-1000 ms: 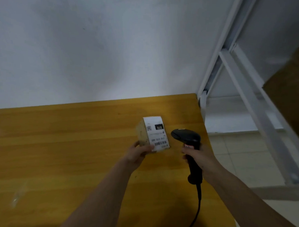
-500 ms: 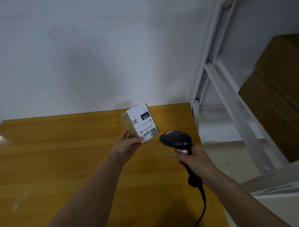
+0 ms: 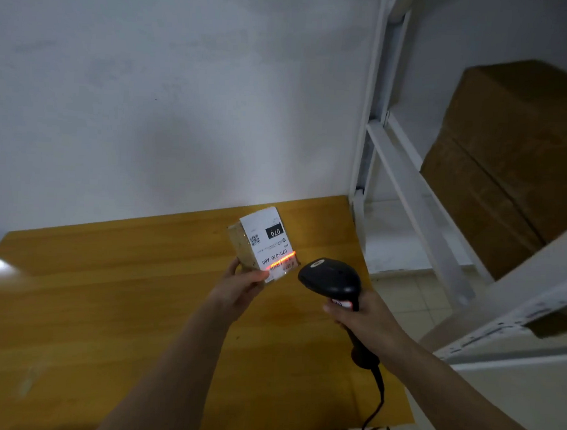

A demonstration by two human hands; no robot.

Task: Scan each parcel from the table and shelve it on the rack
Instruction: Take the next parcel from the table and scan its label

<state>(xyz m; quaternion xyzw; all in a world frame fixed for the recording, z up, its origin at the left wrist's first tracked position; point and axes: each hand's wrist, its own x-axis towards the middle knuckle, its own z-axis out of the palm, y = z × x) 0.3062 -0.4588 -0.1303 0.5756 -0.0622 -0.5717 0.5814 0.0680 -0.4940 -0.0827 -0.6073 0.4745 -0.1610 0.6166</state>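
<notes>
Left hand (image 3: 240, 286), arm extended forward over the table, grips the lower end of a small brown cardboard parcel (image 3: 241, 247), thumb across its near edge, and holds it tilted above the table surface. The parcel's white printed shipping label (image 3: 268, 243) faces the camera; a bright orange-red scan line (image 3: 281, 261) crosses the barcode near the label's lower edge. Right hand (image 3: 365, 319), arm extended from the lower right, is curled round the handle of a black handheld barcode scanner (image 3: 331, 278); the scanner head sits just beside the parcel, apart from it, aimed at the label. A black cable (image 3: 376, 404) runs from the handle's base down past the table's near edge.

The yellow-orange wooden table (image 3: 109, 304) stands against a plain pale grey wall (image 3: 151, 95). To its right rises a white metal rack (image 3: 403, 187) with slanted braces, close to the table's far right corner. A large brown cardboard box (image 3: 511, 166) sits on the rack. Pale floor tiles (image 3: 412, 295) show between table and rack.
</notes>
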